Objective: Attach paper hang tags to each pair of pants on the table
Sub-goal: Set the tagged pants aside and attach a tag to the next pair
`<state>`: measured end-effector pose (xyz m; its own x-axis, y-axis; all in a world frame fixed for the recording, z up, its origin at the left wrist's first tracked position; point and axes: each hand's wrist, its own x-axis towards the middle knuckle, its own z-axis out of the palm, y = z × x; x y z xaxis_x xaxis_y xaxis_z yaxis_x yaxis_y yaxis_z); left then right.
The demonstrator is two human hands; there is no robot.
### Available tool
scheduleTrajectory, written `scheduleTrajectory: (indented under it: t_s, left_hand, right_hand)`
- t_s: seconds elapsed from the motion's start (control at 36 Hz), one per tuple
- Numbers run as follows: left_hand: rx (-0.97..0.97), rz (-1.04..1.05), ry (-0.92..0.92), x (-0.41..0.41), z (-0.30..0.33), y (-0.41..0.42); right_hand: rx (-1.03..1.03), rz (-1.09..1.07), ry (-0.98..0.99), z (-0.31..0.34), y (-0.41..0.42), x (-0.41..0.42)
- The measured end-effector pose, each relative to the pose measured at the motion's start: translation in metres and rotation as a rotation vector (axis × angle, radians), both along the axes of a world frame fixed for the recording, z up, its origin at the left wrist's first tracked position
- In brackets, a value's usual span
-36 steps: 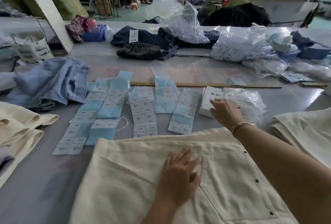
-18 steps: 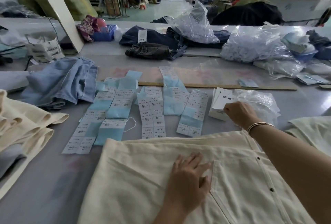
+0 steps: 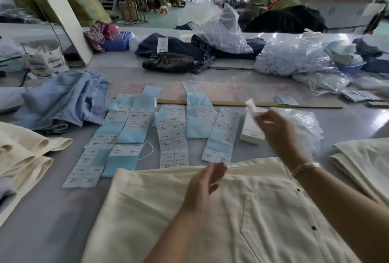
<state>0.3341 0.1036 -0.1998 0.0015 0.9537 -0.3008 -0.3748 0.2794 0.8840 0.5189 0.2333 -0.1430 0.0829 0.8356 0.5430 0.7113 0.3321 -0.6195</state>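
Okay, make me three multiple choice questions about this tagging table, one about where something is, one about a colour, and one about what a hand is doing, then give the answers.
1. Where is the stack of white tags?
A. right of the label sheets
B. on the blue jeans
C. inside the blue basket

2. What colour are the pants nearest the person?
A. black
B. cream
C. red

3. What is the right hand doing?
A. lying flat on the pants
B. pinching a white tag
C. gripping the wooden ruler

Answers: 1 A, the stack sits just beyond the label sheets' right edge. 2 B, the cloth is pale cream. 3 B, a hang tag shows at its fingertips, raised above the stack.
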Motion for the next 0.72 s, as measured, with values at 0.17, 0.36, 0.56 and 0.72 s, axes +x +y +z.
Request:
scheduleTrajectory:
  t_s: [0.17,0.36,0.56,0.72]
  left_hand:
    - [-0.187,0.036,-0.115,-0.008,0.020,0.044]
    - [0.150,0.070,0.897,-0.009,0.000,0.073]
    - [0.463,-0.194,1.454,-0.005,-0.035,0.084]
    - [0.459,-0.192,1.455,-0.004,-0.039,0.084]
  right_hand:
    - [0.080,0.705,-0.667,-0.013,-0.084,-0.038]
    - [-0.152,0.369,-0.186,-0.027,-0.028,-0.031]
    - [-0.458,0.211,-0.360,-0.058,0.036,-0.041]
    - [-0.463,0.178,-0.462,-0.070,0.039,-0.051]
